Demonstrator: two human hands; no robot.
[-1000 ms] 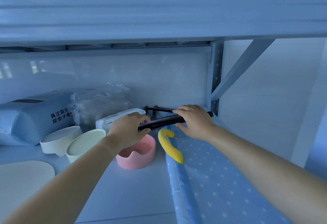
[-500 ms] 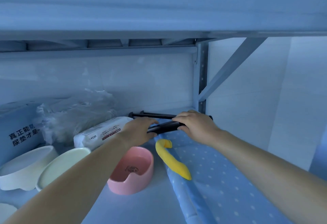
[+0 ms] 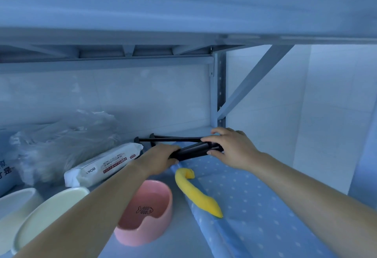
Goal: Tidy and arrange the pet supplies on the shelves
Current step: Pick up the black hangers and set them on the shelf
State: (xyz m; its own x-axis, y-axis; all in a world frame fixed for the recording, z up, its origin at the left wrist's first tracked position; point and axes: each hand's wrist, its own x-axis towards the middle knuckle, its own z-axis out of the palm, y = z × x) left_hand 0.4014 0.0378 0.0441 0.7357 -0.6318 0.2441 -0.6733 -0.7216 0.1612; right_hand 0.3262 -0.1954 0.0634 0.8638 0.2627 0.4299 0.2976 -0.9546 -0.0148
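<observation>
Nearest, a pink bowl (image 3: 146,211) sits on the shelf (image 3: 183,241) beside a yellow toy (image 3: 195,192) that lies on a blue dotted mat (image 3: 265,206). Beyond them, the left hand (image 3: 161,160) curls its fingers round the left end of a black folding rack (image 3: 193,150), and the right hand (image 3: 230,149) pinches the right end. The rack's long axis runs left to right, near the back wall (image 3: 142,94).
</observation>
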